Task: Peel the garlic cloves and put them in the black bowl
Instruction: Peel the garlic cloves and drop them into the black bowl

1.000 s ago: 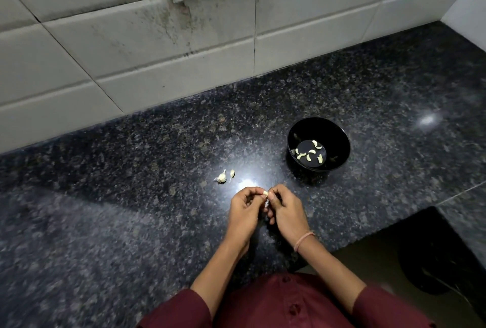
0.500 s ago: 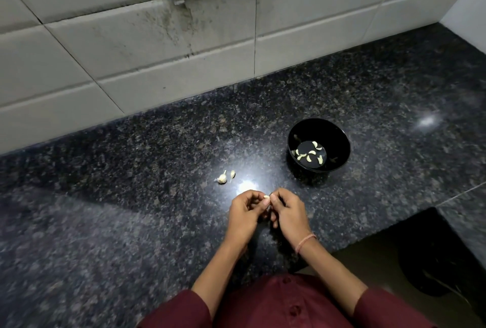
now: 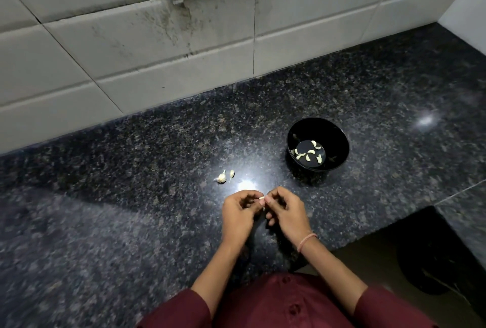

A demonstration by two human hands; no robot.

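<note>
Pinches one small garlic clove point(image 3: 261, 198) between the curled fingertips of left hand point(image 3: 238, 213) and right hand point(image 3: 288, 213), just over the dark counter point(image 3: 131, 196). Has several peeled cloves point(image 3: 308, 154) lying in the black bowl point(image 3: 340, 143), farther off to the right. Has two unpeeled cloves point(image 3: 222, 177) on the counter, left of the bowl, apart from the hands.

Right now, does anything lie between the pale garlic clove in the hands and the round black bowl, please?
Nothing visible: just dark granite countertop lies between the pale garlic clove and the round black bowl.
</note>
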